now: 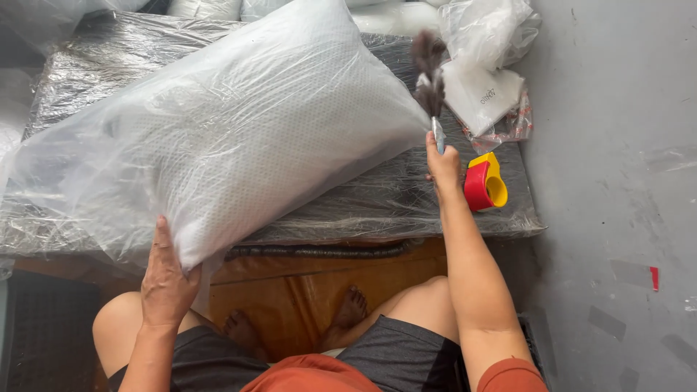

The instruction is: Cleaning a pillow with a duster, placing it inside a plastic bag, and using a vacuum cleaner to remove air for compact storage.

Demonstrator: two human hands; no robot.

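You hold a bagged pillow with one hand and a duster with the other.
Your left hand (165, 279) grips the near corner of the pillow (239, 131), plump, white, dimpled under crinkly clear plastic, stretching toward 12 o'clock. Your right hand (443, 165) is closed on a feather duster (430, 76) at the pillow's 3 o'clock edge.

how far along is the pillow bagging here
Done: the white pillow already sits inside its clear plastic bag, resting on the wrapped table. In hand: the left hand grips the pillow's near corner; the right hand holds a small feather duster at its edge. Left: the tape dispenser lies untouched.
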